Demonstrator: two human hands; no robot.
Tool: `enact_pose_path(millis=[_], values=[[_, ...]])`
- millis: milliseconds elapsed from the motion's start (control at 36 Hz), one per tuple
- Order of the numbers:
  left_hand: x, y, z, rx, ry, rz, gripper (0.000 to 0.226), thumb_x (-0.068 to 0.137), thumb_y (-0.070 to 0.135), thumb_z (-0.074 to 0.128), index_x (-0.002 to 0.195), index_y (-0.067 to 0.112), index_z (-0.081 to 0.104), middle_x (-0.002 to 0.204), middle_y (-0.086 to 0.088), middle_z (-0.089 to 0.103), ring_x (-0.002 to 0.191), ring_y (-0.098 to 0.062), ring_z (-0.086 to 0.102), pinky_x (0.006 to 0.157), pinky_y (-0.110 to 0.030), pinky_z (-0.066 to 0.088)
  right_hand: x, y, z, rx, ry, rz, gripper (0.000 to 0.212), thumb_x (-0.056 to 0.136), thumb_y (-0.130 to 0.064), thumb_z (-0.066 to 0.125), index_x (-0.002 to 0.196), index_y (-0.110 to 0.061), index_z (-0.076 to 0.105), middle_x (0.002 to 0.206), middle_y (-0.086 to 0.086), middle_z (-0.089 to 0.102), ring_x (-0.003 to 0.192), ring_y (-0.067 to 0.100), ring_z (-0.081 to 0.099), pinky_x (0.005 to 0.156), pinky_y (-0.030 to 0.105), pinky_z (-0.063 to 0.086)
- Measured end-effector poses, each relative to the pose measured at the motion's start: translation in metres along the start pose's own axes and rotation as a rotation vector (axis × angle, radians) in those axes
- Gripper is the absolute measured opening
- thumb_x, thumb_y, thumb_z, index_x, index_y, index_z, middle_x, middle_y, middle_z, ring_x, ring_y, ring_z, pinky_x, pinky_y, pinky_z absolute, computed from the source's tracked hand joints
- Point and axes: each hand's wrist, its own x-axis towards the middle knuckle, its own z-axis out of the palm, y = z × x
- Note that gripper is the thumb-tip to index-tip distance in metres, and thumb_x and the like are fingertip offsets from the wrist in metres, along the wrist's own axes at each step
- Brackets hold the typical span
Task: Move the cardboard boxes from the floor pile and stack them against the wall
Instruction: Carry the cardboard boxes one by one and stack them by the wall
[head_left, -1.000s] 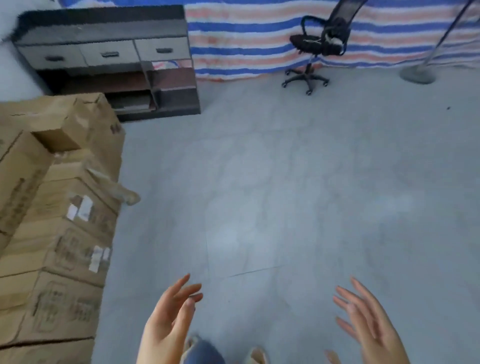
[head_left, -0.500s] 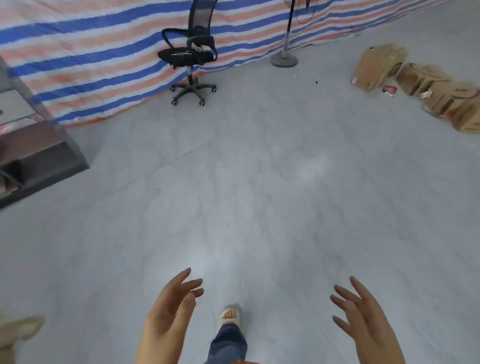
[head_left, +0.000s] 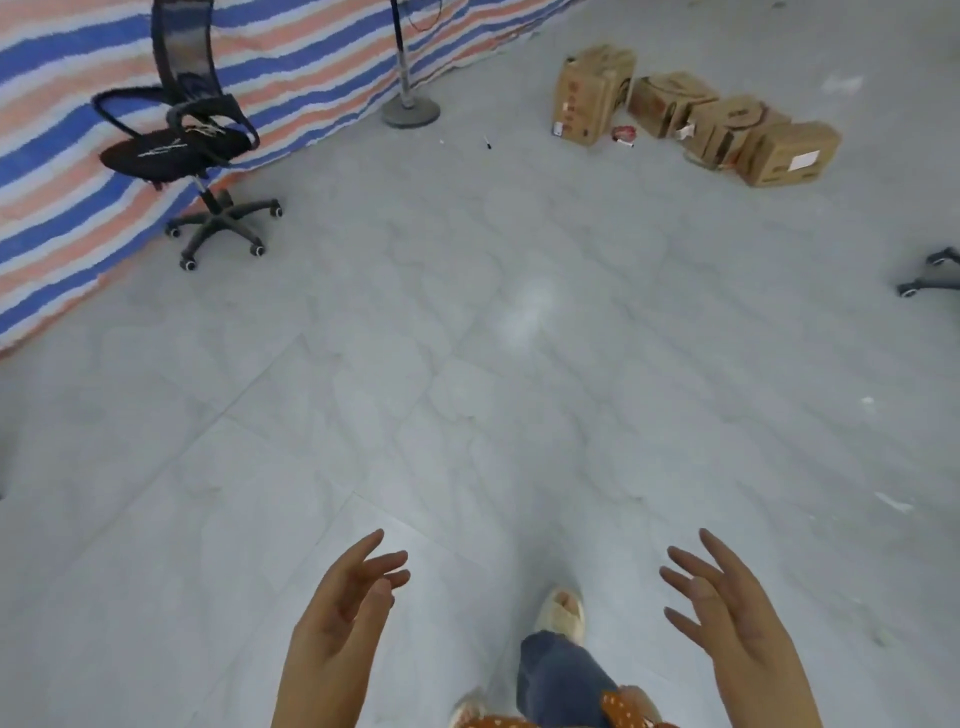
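Cardboard boxes (head_left: 691, 117), brown and printed, several with white labels, lie in a loose row on the floor (head_left: 467, 338) at the upper right; the leftmost stands taller, the rest sit lower and touch one another. The floor is smooth pale grey tile with faint marbling and thin joint lines. Both hands are held low and hold nothing: the left hand (head_left: 340, 618) and the right hand (head_left: 732, 613) have fingers spread and slightly bent, palms turned inward, well apart from the boxes. A black mesh office chair (head_left: 182, 145) on castors stands beside a woven tarp (head_left: 62, 171) striped blue, orange and white. A round-based pole stand (head_left: 410, 111) is cut off above. A second chair's castors (head_left: 932, 273) are clipped at the right edge. Small red litter between the boxes is too blurred to identify.
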Motion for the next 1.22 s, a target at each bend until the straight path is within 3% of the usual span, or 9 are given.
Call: enact_pose_path(millis=[278, 389, 444, 556, 639, 722, 1028, 1139, 1222], values=[[0.118, 0.044, 0.098, -0.004, -0.022, 0.056, 0.039, 0.093, -0.009, 0.045, 0.111, 0.021, 0.063, 0.098, 0.005, 0.073, 0.091, -0.012, 0.07, 0.086, -0.033, 0.056, 0.14, -0.042, -0.017, -0.023, 0.044, -0.083, 0.093, 0.039, -0.094, 0.059, 0.117, -0.044, 0.053, 0.112, -0.012, 0.069, 0.101, 0.003, 0.066, 0.082, 0.025, 0.056], [0.165, 0.074, 0.15, -0.009, -0.045, 0.096, 0.04, 0.093, -0.009, 0.045, 0.111, 0.022, 0.063, 0.099, 0.005, 0.073, 0.092, -0.012, 0.069, 0.089, -0.028, 0.052, 0.205, -0.07, -0.031, -0.036, 0.075, -0.122, 0.029, 0.09, -0.031, 0.056, 0.118, -0.039, 0.053, 0.116, -0.002, 0.068, 0.098, 0.005, 0.067, 0.081, 0.029, 0.056], [0.188, 0.086, 0.175, -0.023, -0.053, 0.106, 0.039, 0.093, -0.009, 0.047, 0.111, 0.022, 0.063, 0.099, 0.005, 0.073, 0.092, -0.013, 0.069, 0.087, -0.031, 0.055, 0.234, -0.079, -0.039, -0.04, 0.064, -0.12, 0.029, 0.09, -0.031, 0.057, 0.117, -0.039, 0.053, 0.115, -0.001, 0.069, 0.098, 0.005, 0.067, 0.081, 0.028, 0.056], [0.224, 0.106, 0.214, -0.022, -0.101, 0.129, 0.027, 0.091, 0.006, 0.059, 0.113, 0.021, 0.063, 0.1, 0.003, 0.073, 0.093, -0.012, 0.069, 0.087, -0.037, 0.051, 0.285, -0.086, -0.047, -0.062, 0.097, -0.098, 0.082, 0.05, -0.087, 0.062, 0.118, -0.042, 0.053, 0.112, -0.014, 0.069, 0.098, 0.004, 0.067, 0.08, 0.025, 0.056], [0.253, 0.118, 0.233, 0.011, -0.107, 0.114, 0.037, 0.092, -0.008, 0.052, 0.111, 0.021, 0.064, 0.099, 0.003, 0.073, 0.092, -0.01, 0.069, 0.087, -0.037, 0.054, 0.32, -0.089, -0.044, -0.053, 0.107, -0.068, 0.028, 0.09, -0.043, 0.057, 0.117, -0.04, 0.053, 0.109, -0.014, 0.07, 0.098, 0.005, 0.067, 0.078, 0.023, 0.056], [0.29, 0.125, 0.251, 0.01, -0.107, 0.064, 0.041, 0.09, -0.013, 0.046, 0.109, 0.019, 0.064, 0.096, 0.002, 0.074, 0.088, -0.01, 0.07, 0.087, -0.04, 0.052, 0.357, -0.084, -0.042, -0.095, 0.122, -0.019, 0.036, 0.096, -0.009, 0.049, 0.118, -0.037, 0.054, 0.106, -0.021, 0.069, 0.096, 0.003, 0.067, 0.08, 0.023, 0.055], [0.476, 0.191, 0.322, 0.04, -0.207, 0.092, 0.034, 0.092, -0.004, 0.054, 0.111, 0.022, 0.064, 0.098, 0.005, 0.073, 0.091, -0.01, 0.069, 0.093, -0.043, 0.05, 0.527, -0.132, 0.002, -0.039, 0.255, -0.021, 0.025, 0.094, -0.028, 0.056, 0.115, -0.041, 0.053, 0.106, -0.01, 0.071, 0.097, 0.005, 0.067, 0.082, 0.023, 0.055], [0.538, 0.233, 0.347, 0.061, -0.252, 0.104, 0.035, 0.076, 0.021, 0.054, 0.105, 0.032, 0.07, 0.098, 0.006, 0.073, 0.092, -0.009, 0.069, 0.092, -0.041, 0.05, 0.582, -0.156, 0.018, -0.05, 0.319, -0.011, 0.036, 0.096, -0.007, 0.046, 0.119, -0.035, 0.054, 0.108, -0.008, 0.069, 0.094, 0.003, 0.068, 0.079, 0.022, 0.056], [0.577, 0.238, 0.371, 0.087, -0.324, 0.086, 0.029, 0.091, 0.002, 0.057, 0.11, 0.023, 0.064, 0.097, 0.007, 0.073, 0.091, -0.008, 0.069, 0.095, -0.045, 0.048, 0.611, -0.16, 0.023, -0.071, 0.348, 0.019, 0.037, 0.095, -0.01, 0.048, 0.119, -0.038, 0.053, 0.105, -0.015, 0.071, 0.095, 0.003, 0.067, 0.083, 0.025, 0.054]])
